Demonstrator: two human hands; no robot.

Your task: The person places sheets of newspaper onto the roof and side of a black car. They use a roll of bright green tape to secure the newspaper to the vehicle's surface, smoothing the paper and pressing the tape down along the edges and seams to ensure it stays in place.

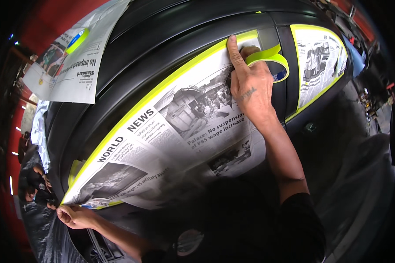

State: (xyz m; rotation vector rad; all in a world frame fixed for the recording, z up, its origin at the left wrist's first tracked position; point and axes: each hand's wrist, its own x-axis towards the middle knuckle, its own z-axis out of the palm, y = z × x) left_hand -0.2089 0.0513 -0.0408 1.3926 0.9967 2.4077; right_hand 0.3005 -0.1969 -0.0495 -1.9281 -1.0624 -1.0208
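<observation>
A large newspaper sheet (pixel 175 144) covers a side window of a black car body (pixel 158 48). Bright yellow-green masking tape (pixel 140 96) runs along its curved upper edge. My right hand (pixel 253 90) is at the upper right of the sheet, its index finger stretched onto the taped edge. Its other fingers are bent round a roll of yellow-green masking tape (pixel 281 70), with a loose strip sticking up. My left hand (pixel 76 216) is closed in a pinch at the sheet's lower left corner, where paper and tape meet. What lies between those fingertips is hidden.
Newspaper edged with the same tape covers another window (pixel 318 61) at right. On the car's upper left lies a loose newspaper sheet (pixel 70 57) with a second tape roll (pixel 77 41) on it. A person in dark clothing (pixel 40 186) appears small at the left.
</observation>
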